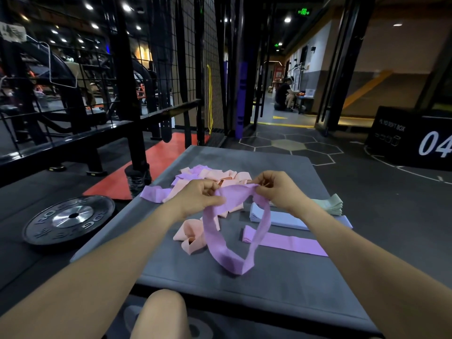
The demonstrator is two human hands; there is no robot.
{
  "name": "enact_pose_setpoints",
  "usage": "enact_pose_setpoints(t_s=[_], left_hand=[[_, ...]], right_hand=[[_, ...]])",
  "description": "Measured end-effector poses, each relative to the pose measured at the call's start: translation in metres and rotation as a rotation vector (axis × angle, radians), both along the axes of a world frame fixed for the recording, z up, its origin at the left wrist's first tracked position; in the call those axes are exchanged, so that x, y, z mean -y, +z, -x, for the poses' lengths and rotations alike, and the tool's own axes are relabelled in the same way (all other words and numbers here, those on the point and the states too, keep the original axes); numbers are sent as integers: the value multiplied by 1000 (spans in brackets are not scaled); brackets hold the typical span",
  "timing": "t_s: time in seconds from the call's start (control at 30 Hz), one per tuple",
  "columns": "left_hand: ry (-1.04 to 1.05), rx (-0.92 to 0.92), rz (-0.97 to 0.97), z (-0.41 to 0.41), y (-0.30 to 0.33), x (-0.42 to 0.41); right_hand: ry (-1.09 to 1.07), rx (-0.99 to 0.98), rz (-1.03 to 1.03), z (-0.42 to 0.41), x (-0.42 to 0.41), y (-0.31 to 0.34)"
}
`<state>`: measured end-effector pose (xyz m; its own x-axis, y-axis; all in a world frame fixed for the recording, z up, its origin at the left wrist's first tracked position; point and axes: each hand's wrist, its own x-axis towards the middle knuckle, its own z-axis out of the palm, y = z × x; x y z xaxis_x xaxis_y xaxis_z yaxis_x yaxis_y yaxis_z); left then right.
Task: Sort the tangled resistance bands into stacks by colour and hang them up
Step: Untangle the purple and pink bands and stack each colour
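My knee (162, 311) sits nearest, before the grey worktop (281, 289). Both hands, left (198, 198) and right (278, 189), pinch a purple band (227, 243) above it. Right of that band lie purple (288, 242), pale blue (286, 220) and green (329, 204) stacks; the tangled pile (210, 177) beyond remains unsorted, nothing hung. Dark gym floor, wire rack (171, 69) behind.

And we're in a gym, no doubt about it: a black weight plate (69, 219) lies flat on the dark rubber floor (381, 204) at left, steel rack frames and wire mesh panels (171, 64) rise behind it, and a black plyo soft box (413, 140) numbered 04 sits at right. Hexagon floor markings (289, 145) lead to a lit corridor with green exit signs (303, 12) overhead.
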<state>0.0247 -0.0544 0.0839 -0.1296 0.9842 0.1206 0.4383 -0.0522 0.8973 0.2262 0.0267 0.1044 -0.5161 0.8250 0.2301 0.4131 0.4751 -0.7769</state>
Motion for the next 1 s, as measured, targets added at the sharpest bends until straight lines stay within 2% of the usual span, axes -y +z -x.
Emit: enact_pose_setpoints(t_s=[0.1,0.17,0.23,0.37,0.5,0.6,0.8,1.0], left_hand=[[175,-131,-68,2,-4,-4],[353,-141,-150,3,-9,-8],[472,-148,-153,2,-15,-8],[426,-28,-49,9,-29,1],[429,-112,10,32,-46,21],[454,-67,88,49,-64,36],[522,-52,168,61,-92,54],[530,-43,72,58,-100,54]], right_hand=[[-29,85,-97,1,0,-2],[-7,127,-97,5,1,-6],[30,150,-97,11,6,-11],[132,170,-55,30,18,-29],[229,256,-32,55,29,-58],[242,345,-28,70,35,-78],[149,490,20,73,38,-109],[-34,754,15,49,33,-126]])
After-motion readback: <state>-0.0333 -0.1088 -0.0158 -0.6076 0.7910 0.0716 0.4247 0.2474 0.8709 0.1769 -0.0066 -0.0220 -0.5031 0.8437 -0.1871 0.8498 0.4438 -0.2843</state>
